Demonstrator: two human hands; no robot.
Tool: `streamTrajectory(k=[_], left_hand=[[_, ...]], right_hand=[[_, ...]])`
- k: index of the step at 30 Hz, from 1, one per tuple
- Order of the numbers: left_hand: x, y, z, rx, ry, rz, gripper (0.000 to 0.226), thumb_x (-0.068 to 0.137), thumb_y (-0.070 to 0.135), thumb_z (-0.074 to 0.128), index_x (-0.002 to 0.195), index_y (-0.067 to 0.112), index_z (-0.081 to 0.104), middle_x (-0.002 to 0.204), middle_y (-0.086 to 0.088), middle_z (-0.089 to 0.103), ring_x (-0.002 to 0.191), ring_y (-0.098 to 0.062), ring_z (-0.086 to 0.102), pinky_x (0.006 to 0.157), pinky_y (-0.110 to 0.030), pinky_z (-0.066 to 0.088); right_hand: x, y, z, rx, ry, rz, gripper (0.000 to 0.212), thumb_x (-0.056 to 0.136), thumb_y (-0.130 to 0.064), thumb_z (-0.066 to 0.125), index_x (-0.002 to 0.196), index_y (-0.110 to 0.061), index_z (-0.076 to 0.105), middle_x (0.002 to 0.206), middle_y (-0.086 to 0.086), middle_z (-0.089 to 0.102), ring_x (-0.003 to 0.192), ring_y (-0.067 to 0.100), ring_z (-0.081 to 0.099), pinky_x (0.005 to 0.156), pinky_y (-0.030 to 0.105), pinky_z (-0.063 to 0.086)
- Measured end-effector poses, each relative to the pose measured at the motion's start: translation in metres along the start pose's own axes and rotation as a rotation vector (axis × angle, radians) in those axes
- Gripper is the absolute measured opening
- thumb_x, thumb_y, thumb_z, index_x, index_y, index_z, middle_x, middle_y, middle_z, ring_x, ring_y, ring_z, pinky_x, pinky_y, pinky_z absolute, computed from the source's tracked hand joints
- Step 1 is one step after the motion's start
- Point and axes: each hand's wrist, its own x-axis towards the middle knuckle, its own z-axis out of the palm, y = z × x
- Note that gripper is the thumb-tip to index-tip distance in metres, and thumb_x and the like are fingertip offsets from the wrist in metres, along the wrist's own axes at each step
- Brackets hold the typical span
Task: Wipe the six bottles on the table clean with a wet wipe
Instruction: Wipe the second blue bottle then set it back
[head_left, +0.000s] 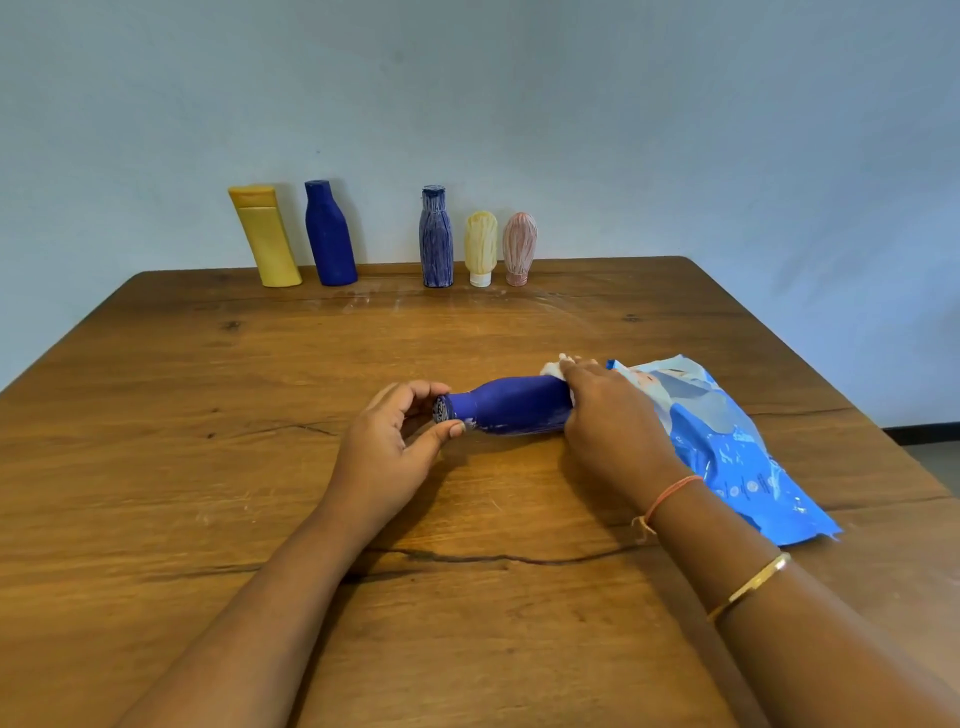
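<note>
On a wooden table (208, 467), a deep-blue bottle (511, 408) lies on its side at mid-table, white smears near its neck. The left hand (384, 452) pinches its cap; the right hand (608, 415) grips a white wet wipe (553, 368) against its base.

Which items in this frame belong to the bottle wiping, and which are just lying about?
In the job: held blue bottle, left hand pinching its cap, right hand pressing the wet wipe on it; at the wall: yellow bottle, dark blue bottle, streaked blue bottle, pale yellow tube, pink tube.
Lying about: wipe pack on the table; gold bangle on the right wrist.
</note>
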Motion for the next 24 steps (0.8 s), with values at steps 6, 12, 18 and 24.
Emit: streamTrajectory(k=[6, 12, 18, 24], left_hand=[[0.0, -0.005, 0.002, -0.056, 0.003, 0.036, 0.036, 0.077, 0.009, 0.073, 0.101, 0.031, 0.057, 0.101, 0.016, 0.056, 0.096, 0.001, 0.058, 0.087, -0.014, 0.047], [0.0, -0.009, 0.005, -0.05, 0.031, 0.093, 0.037, 0.076, 0.009, 0.074, 0.101, 0.028, 0.056, 0.1, 0.016, 0.056, 0.095, 0.007, 0.057, 0.085, -0.01, 0.046], [0.0, -0.004, 0.003, -0.006, 0.012, 0.04, 0.033, 0.078, 0.013, 0.072, 0.104, 0.028, 0.058, 0.099, 0.019, 0.053, 0.094, 0.003, 0.055, 0.081, -0.001, 0.04], [0.0, -0.002, 0.004, -0.025, -0.003, 0.008, 0.032, 0.079, 0.014, 0.071, 0.103, 0.03, 0.057, 0.099, 0.018, 0.054, 0.094, 0.002, 0.055, 0.079, -0.004, 0.041]], right_hand=[[-0.002, -0.04, 0.01, -0.111, -0.006, -0.196, 0.053, 0.092, -0.011, 0.046, 0.142, -0.009, 0.029, 0.147, 0.01, 0.033, 0.137, 0.021, 0.027, 0.114, 0.033, 0.018], [-0.005, -0.061, 0.018, -0.162, -0.029, -0.343, 0.051, 0.094, -0.018, 0.043, 0.142, -0.009, 0.027, 0.148, 0.01, 0.032, 0.139, 0.022, 0.024, 0.115, 0.033, 0.012], [0.003, -0.008, 0.004, -0.022, 0.0, -0.048, 0.045, 0.09, -0.007, 0.048, 0.134, -0.011, 0.041, 0.132, 0.006, 0.051, 0.122, 0.019, 0.045, 0.1, 0.03, 0.038], [0.002, -0.015, 0.008, -0.03, 0.013, -0.018, 0.049, 0.09, -0.008, 0.046, 0.138, -0.009, 0.035, 0.139, 0.008, 0.044, 0.13, 0.021, 0.037, 0.11, 0.035, 0.029]])
